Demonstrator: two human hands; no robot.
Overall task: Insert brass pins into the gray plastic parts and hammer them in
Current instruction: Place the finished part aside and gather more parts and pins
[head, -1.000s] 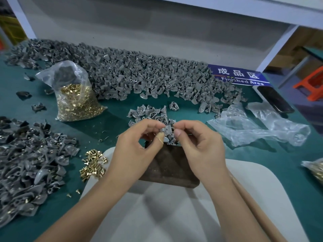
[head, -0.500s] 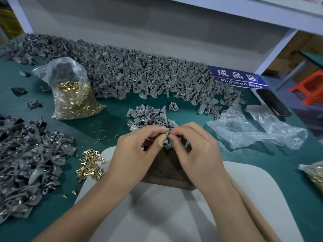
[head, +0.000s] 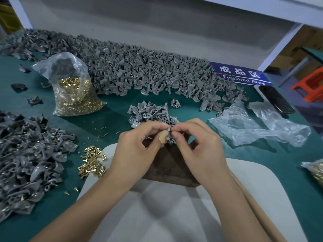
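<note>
My left hand [head: 138, 151] and my right hand [head: 199, 151] meet fingertip to fingertip above a dark brown block [head: 167, 168]. Between them they pinch one small gray plastic part [head: 168, 130]; my left thumb wears a tan bandage. Whether a brass pin sits in the part is hidden by my fingers. A small heap of gray parts [head: 152, 113] lies just beyond my hands. Loose brass pins [head: 92, 161] are scattered left of the block, and a clear bag of brass pins [head: 73, 91] stands at the left.
A long bank of gray parts [head: 139, 72] runs along the back. Darker parts [head: 26, 154] are piled at the left. Crumpled clear bags [head: 258, 126] lie at the right, near a phone [head: 276, 100] and a blue "Finished Area" sign [head: 241, 74]. A white board [head: 262, 186] carries the block.
Both hands have drawn closer together around the gray part, fingertips now touching. The view has shifted slightly; nothing else on the table moved.
</note>
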